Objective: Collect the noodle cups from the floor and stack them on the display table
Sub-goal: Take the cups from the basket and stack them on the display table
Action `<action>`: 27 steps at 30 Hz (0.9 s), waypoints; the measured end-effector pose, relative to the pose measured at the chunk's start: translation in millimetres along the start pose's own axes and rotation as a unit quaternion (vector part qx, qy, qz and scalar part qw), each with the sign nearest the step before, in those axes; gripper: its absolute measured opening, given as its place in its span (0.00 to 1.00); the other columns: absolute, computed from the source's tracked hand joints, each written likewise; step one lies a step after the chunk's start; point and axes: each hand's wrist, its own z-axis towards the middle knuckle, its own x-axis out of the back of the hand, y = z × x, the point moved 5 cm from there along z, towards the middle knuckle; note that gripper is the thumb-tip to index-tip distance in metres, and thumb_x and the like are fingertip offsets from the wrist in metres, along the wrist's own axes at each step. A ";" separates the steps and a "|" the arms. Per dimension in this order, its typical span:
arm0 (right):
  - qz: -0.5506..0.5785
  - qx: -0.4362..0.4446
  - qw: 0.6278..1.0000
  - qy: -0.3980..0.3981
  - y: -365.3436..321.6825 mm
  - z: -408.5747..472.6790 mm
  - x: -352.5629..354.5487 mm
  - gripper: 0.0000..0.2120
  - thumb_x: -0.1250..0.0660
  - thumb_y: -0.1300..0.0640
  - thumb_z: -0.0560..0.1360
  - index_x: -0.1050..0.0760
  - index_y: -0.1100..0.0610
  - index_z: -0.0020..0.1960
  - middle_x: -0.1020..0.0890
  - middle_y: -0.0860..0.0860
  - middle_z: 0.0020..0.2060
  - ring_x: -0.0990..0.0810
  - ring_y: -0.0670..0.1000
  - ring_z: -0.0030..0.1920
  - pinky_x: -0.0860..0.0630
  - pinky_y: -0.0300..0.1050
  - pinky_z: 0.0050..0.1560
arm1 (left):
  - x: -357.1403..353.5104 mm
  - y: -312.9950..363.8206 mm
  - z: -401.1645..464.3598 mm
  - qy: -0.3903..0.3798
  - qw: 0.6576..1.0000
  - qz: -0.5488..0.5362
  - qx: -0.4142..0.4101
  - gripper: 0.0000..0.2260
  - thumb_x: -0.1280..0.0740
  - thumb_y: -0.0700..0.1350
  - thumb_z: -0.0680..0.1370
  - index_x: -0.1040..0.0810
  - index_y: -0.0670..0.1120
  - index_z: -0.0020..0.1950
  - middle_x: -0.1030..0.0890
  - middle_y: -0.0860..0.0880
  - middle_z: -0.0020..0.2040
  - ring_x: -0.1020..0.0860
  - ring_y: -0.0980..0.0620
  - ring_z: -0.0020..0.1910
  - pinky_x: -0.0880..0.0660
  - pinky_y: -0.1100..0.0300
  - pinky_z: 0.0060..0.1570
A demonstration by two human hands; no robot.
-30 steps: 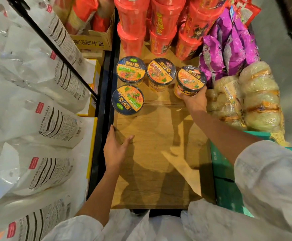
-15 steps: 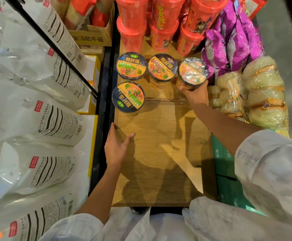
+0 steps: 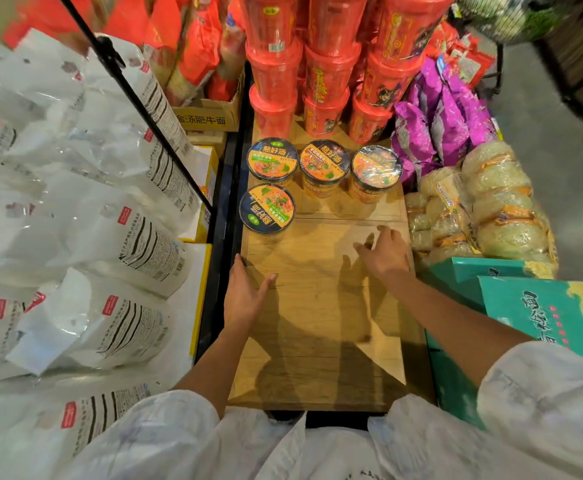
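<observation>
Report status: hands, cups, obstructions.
Left hand flat on display table, right hand empty. Four noodle cups placed, none stacked. Nothing in the way.

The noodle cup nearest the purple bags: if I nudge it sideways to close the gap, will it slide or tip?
The rightmost noodle cup looks short and wide, so it should probably slide rather than tip. Its glossy shrink wrap suggests low friction on the wooden display table. Likely light for its size, so push low and gently, or it may bump the middle cup.

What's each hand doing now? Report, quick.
Left hand: open, flat on the table, holding nothing.
Right hand: open, fingers relaxed over the table, holding nothing.
</observation>
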 end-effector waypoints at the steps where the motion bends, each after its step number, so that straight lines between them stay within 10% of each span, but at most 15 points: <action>1: -0.006 0.009 1.000 -0.016 -0.3 -15.2 -3.9 0.34 0.31 0.44 0.81 0.38 0.59 0.80 0.35 0.59 0.78 0.36 0.61 0.77 0.33 0.58 0.74 | 2.8 3.2 -0.8 -0.009 1.000 0.005 0.003 0.47 0.27 0.62 0.77 0.48 0.46 0.86 0.39 0.45 0.84 0.39 0.43 0.82 0.36 0.43 0.79; 8: -0.078 0.113 0.988 -0.068 5.7 -108.6 -23.6 0.28 0.39 0.42 0.84 0.34 0.55 0.80 0.27 0.55 0.74 0.27 0.58 0.72 0.28 0.58 0.72 | 26.4 9.2 -43.3 -0.052 0.995 0.051 -0.062 0.21 0.30 0.49 0.79 0.27 0.43 0.70 0.22 0.44 0.64 0.25 0.41 0.67 0.26 0.40 0.66; 15: -0.161 0.252 0.949 -0.095 3.7 -171.7 -36.9 0.30 0.41 0.41 0.84 0.36 0.55 0.81 0.31 0.55 0.78 0.33 0.56 0.77 0.34 0.54 0.77 | 51.3 -35.2 -141.2 -0.005 0.982 0.180 -0.056 0.33 0.41 0.58 0.85 0.45 0.43 0.85 0.36 0.42 0.82 0.38 0.41 0.81 0.39 0.44 0.79; 27: -0.208 0.430 0.855 -0.205 -0.5 -318.4 -93.0 0.33 0.44 0.36 0.84 0.39 0.54 0.82 0.36 0.54 0.80 0.38 0.56 0.80 0.34 0.53 0.76 | 69.2 -149.7 -370.0 0.167 0.966 0.171 0.098 0.29 0.37 0.59 0.83 0.33 0.45 0.80 0.27 0.44 0.75 0.30 0.42 0.75 0.32 0.49 0.74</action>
